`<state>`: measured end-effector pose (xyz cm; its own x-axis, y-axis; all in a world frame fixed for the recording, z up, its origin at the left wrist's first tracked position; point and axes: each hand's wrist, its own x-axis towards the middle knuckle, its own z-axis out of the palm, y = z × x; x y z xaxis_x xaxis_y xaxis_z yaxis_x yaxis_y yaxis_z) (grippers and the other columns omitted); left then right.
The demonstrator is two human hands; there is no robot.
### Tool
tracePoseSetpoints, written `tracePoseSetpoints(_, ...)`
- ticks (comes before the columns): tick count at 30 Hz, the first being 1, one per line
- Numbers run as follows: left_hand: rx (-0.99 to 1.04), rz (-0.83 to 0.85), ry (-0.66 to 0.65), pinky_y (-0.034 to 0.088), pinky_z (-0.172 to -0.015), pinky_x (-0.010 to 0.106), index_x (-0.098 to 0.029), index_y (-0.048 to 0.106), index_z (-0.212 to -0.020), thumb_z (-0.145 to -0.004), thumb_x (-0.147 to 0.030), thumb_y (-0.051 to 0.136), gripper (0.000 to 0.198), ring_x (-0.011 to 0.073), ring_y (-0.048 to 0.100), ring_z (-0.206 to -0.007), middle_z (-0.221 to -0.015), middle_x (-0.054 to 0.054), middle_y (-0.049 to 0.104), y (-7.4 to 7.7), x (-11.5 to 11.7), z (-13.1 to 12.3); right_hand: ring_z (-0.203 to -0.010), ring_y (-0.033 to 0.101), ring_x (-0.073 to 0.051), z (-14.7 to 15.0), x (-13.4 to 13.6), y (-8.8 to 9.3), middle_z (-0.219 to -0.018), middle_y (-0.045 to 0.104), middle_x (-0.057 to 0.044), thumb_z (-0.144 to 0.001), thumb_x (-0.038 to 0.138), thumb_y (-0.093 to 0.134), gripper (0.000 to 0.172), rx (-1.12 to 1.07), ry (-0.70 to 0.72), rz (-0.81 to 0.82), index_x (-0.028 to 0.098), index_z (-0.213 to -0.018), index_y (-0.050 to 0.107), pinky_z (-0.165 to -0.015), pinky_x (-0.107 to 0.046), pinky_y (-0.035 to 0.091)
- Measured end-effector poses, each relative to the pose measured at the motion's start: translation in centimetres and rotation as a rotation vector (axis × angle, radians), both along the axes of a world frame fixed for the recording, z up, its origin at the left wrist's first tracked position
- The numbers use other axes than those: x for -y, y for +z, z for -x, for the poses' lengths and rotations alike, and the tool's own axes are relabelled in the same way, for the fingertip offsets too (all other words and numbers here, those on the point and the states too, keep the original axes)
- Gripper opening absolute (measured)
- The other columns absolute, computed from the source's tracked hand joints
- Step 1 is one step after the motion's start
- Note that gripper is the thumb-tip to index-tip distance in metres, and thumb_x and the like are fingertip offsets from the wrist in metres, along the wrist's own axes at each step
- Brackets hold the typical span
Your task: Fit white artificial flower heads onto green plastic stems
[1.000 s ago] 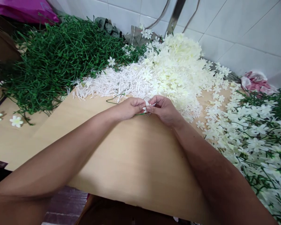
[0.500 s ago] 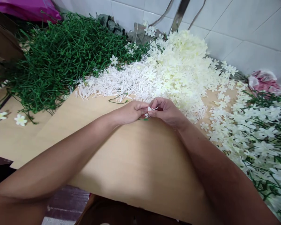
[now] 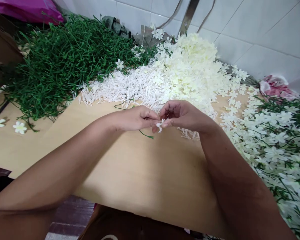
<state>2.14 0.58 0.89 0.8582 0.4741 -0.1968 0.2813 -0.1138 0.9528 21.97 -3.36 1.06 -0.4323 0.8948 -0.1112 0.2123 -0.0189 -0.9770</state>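
My left hand (image 3: 137, 118) is closed, thumb and fingertips pinched together. A thin green plastic stem (image 3: 147, 135) hangs out below it, its tip pointing right. At the thumb tip of my right hand (image 3: 186, 115) is a small white artificial flower (image 3: 160, 125), pinched between the fingers and seen edge-on. Both sets of fingertips meet at the flower, so their exact contact is partly hidden. Just behind the hands lies a heap of white stamens (image 3: 130, 85), with a larger heap of cream-white flower heads (image 3: 190, 70) beside it. Another loose green stem (image 3: 120, 106) rests near my left hand.
A big pile of green stems (image 3: 72, 60) fills the back left. Assembled white flowers on stems (image 3: 277, 146) spread along the right. Two loose flowers lie at left, one of them a yellow-centred flower (image 3: 20, 127). Brown board (image 3: 130, 176) covers the table, against a tiled wall (image 3: 272, 30).
My right hand has shifted slightly right and its fingers have lifted into an arch. The flower has turned edge-on and dropped a little. More of the green stem shows below my left hand.
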Motion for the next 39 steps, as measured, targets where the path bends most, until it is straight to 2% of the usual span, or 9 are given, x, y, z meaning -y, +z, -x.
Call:
tracePoseSetpoints(3, -0.124, -0.086, -0.064, 0.041, -0.064, 0.020, -0.017, 0.071, -0.070, -0.068, -0.029, 0.068, 0.013, 0.0113, 0.058, -0.066, -0.070, 0.001, 0.066, 1.0, -0.2, 1.4, -0.063, 0.056, -0.012, -1.2, 0.2, 1.0, -0.070, 0.063, -0.001, -0.064, 0.027, 0.077, 0.021, 0.141, 0.038, -0.086, 0.016, -0.075, 0.063, -0.059, -0.027, 0.045)
tracePoseSetpoints(6, -0.237, -0.227, 0.018, 0.041, -0.065, 0.020, -0.018, 0.071, -0.071, -0.070, -0.030, 0.064, 0.014, 0.0111, 0.058, -0.067, -0.071, 0.000, 0.066, 1.3, -1.1, 2.7, -0.066, 0.056, -0.012, -1.1, 0.3, 0.2, -0.073, 0.062, -0.002, -0.070, 0.016, 0.067, 0.007, 0.347, -0.039, -0.256, 0.016, -0.076, 0.064, -0.062, -0.028, 0.045)
tracePoseSetpoints(11, -0.283, -0.534, 0.338, 0.038, -0.066, 0.022, -0.016, 0.069, -0.076, -0.076, -0.030, 0.057, 0.019, 0.0108, 0.056, -0.068, -0.071, 0.001, 0.066, 0.4, -2.5, 3.4, -0.071, 0.052, -0.014, 0.7, 0.5, -1.5, -0.080, 0.058, -0.005, -0.069, 0.003, 0.057, 0.012, 0.719, 0.032, -0.488, 0.015, -0.070, 0.060, -0.066, -0.028, 0.040)
tracePoseSetpoints(16, -0.357, -0.763, 0.352, 0.040, -0.076, 0.027, -0.019, 0.071, -0.081, -0.073, -0.024, 0.057, 0.017, 0.0150, 0.058, -0.078, -0.081, 0.003, 0.067, -0.2, -2.5, 3.0, -0.073, 0.050, -0.015, 1.1, 0.4, -1.7, -0.078, 0.055, -0.006, -0.075, 0.004, 0.048, 0.014, 0.808, -0.007, -0.542, 0.016, -0.068, 0.051, -0.067, -0.029, 0.037)
tracePoseSetpoints(21, -0.364, -0.874, 0.526, 0.041, -0.080, 0.030, -0.020, 0.072, -0.082, -0.074, -0.021, 0.054, 0.020, 0.0182, 0.057, -0.085, -0.082, 0.005, 0.063, -1.1, -3.2, 3.1, -0.068, 0.048, -0.014, 0.2, -0.1, -1.5, -0.075, 0.056, -0.004, -0.077, 0.006, 0.048, 0.013, 0.706, -0.232, -0.635, 0.017, -0.078, 0.055, -0.064, -0.030, 0.038)
tracePoseSetpoints(25, -0.266, -0.872, 0.619, 0.042, -0.079, 0.031, -0.018, 0.071, -0.084, -0.078, -0.025, 0.053, 0.020, 0.0175, 0.055, -0.083, -0.083, 0.005, 0.061, -2.1, -3.5, 2.5, -0.069, 0.051, -0.013, -1.4, -0.6, 0.1, -0.076, 0.057, -0.004, -0.078, 0.010, 0.053, 0.009, 0.517, -0.427, -0.717, 0.017, -0.075, 0.059, -0.063, -0.030, 0.041)
tracePoseSetpoints(32, -0.324, -0.996, 0.453, 0.040, -0.084, 0.034, -0.017, 0.070, -0.100, -0.083, -0.032, 0.052, 0.028, 0.0221, 0.055, -0.094, -0.095, 0.009, 0.062, -0.6, -3.1, -2.9, -0.064, 0.050, -0.008, -3.9, 0.0, 3.4, -0.070, 0.055, 0.000, -0.075, 0.022, 0.066, 0.010, 0.218, -0.729, -0.757, 0.018, -0.069, 0.058, -0.054, -0.024, 0.039)
tracePoseSetpoints(36, -0.478, -1.101, 0.310, 0.038, -0.088, 0.038, -0.018, 0.069, -0.097, -0.081, -0.031, 0.056, 0.026, 0.0260, 0.057, -0.100, -0.101, 0.010, 0.064, -0.4, -3.3, -5.9, -0.072, 0.056, -0.011, -4.5, 0.2, 3.4, -0.071, 0.053, 0.000, -0.081, 0.043, 0.062, 0.023, 0.219, -0.717, -0.830, 0.021, -0.074, 0.057, -0.057, -0.025, 0.041)
tracePoseSetpoints(39, -0.477, -1.043, 0.352, 0.039, -0.085, 0.037, -0.019, 0.069, -0.087, -0.079, -0.026, 0.053, 0.019, 0.0232, 0.059, -0.090, -0.091, 0.007, 0.067, -0.5, -3.8, -6.2, -0.078, 0.057, -0.014, -4.6, 0.1, 3.2, -0.074, 0.053, -0.001, -0.081, 0.046, 0.060, 0.025, 0.204, -0.684, -0.811, 0.021, -0.077, 0.056, -0.061, -0.027, 0.043)
